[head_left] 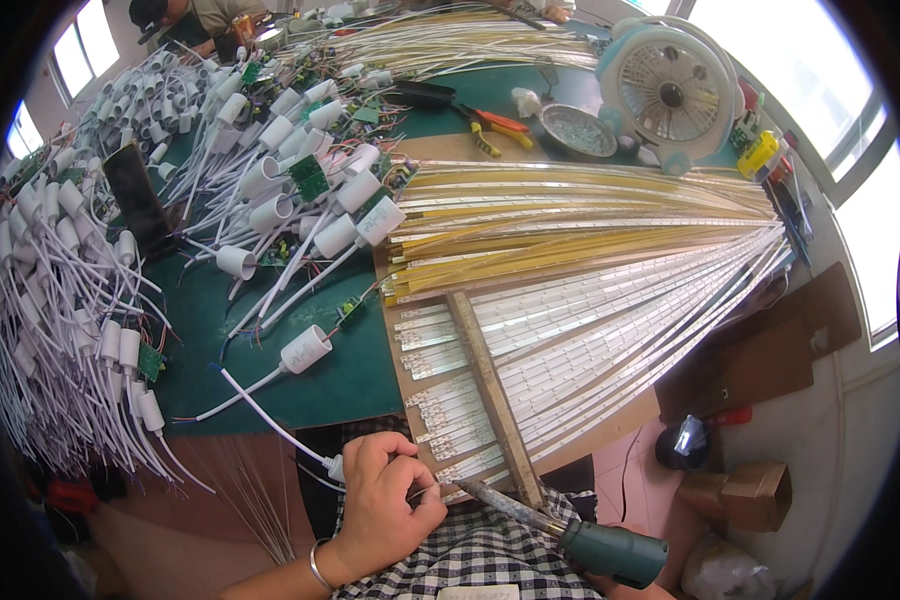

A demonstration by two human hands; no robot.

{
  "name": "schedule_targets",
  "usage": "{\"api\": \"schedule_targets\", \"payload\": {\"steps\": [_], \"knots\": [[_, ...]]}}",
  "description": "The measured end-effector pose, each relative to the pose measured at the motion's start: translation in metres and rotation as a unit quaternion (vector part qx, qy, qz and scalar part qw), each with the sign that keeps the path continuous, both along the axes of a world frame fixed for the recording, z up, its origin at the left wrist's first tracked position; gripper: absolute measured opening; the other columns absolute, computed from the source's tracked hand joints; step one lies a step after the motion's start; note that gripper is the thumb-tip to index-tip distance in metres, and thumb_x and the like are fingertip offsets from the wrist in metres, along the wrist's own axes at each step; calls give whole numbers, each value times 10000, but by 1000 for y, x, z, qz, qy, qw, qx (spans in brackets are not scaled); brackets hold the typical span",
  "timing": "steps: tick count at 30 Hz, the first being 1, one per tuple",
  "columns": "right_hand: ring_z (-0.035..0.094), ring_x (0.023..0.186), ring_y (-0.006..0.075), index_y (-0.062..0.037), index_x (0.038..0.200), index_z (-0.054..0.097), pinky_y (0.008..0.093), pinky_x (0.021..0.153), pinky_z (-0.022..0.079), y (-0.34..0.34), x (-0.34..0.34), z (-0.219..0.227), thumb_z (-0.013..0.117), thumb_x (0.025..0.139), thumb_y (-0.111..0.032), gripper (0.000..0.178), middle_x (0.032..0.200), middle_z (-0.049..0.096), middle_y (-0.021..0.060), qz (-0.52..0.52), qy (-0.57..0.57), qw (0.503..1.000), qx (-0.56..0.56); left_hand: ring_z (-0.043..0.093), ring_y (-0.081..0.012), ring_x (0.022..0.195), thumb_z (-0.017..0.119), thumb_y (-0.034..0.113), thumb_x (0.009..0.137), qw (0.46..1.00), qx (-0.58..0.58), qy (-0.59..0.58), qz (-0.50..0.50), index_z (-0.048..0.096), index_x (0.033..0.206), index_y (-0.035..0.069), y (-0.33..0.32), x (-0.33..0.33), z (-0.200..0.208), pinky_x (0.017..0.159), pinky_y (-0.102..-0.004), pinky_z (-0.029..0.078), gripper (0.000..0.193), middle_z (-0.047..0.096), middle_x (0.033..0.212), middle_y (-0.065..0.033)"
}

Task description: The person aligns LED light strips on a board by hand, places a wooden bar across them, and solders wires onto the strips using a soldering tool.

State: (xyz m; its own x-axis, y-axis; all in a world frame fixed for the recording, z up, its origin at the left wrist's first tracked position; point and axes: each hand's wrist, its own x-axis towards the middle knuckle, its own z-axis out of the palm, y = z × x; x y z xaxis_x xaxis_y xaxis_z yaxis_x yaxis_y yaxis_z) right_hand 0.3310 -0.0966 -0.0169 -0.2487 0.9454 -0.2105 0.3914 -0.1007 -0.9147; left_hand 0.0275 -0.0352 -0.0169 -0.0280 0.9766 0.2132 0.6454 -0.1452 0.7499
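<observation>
A wire (419, 491) is pinched by the left hand (385, 500) at the near end of the strips (590, 330) crossed by a bar (495, 400). The iron (610, 553) is angled there (the right hand (630, 590) barely shows; its grip cannot be told). The left hand could be burned if the iron slips, strips skewed if the bar is nudged.

Black-and-white checked garment (420, 562), silver bangle (317, 566)
</observation>
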Motion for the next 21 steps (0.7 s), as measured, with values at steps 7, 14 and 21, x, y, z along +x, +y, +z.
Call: {"api": "schedule_targets", "payload": {"steps": [7, 14, 21], "knots": [[592, 1027, 264, 0, 1209, 536, 361, 901, 464, 1, -1, -2, 727, 804, -191, 487, 1118, 613, 146, 23, -4, 999, 30, 414, -303, 963, 672, 54, 619, 1000, -6, -10, -2, 535, 708, 65, 3, 0, -2, 874, -397, 346, 163, 459, 1017, -132], [585, 1055, 285, 1, 1221, 537, 374, 923, 452, 0, 3, -11, 723, 804, -219, 507, 1146, 607, 156, 61, -16, 995, 72, 427, -302, 984, 707, 92, 593, 999, -38, -4, 5, 545, 660, 107, 6, -1, 2, 852, -421, 320, 177, 489, 993, -70], [595, 1009, 281, 6, 1219, 535, 366, 908, 454, -4, 2, -13, 725, 810, -229, 508, 1115, 611, 150, 31, 3, 998, 52, 426, -300, 990, 711, 100, 590, 998, -54, 12, 3, 559, 631, 117, 9, -3, 7, 838, -422, 312, 158, 504, 979, -48]]}}
